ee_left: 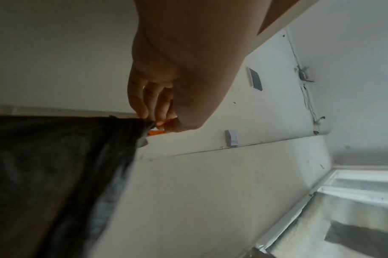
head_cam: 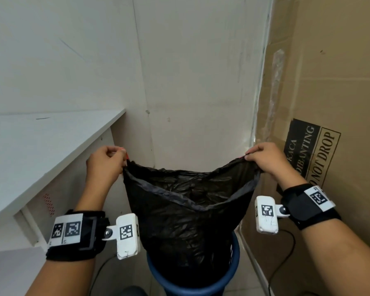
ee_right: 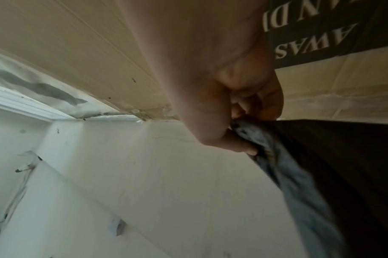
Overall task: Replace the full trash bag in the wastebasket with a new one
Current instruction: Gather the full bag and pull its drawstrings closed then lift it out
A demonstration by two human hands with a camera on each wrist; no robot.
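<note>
A round blue wastebasket (head_cam: 235, 255) stands on the floor in a corner, and a black trash bag (head_cam: 186, 212) rises out of it, its lower part still inside the basket and its mouth stretched wide between the person's two hands. The left hand (head_cam: 105, 165) pinches the bag's left top corner between curled fingers and thumb, where a small strip of red-orange drawstring (ee_left: 157, 132) shows at the fingertips. The right hand (head_cam: 267, 160) grips the right top corner in the same way, with the plastic bunched under the thumb (ee_right: 239, 145). The bag's open mouth sags in a shallow curve between the two grips; the folded hem along the near edge looks greyer and smoother than the rest. The plastic is thin, glossy and heavily crinkled. Only dark wrinkled film shows inside; what fills the bag cannot be told. The wastebasket wall has narrow vertical slots near its rim. To the left, a smooth white tabletop (head_cam: 41, 146) ends just beside the left hand. To the right, a tall brown cardboard box (head_cam: 333, 82) bears a black printed label reading DO NOT DROP. Behind stands a scuffed white wall (head_cam: 190, 71).
</note>
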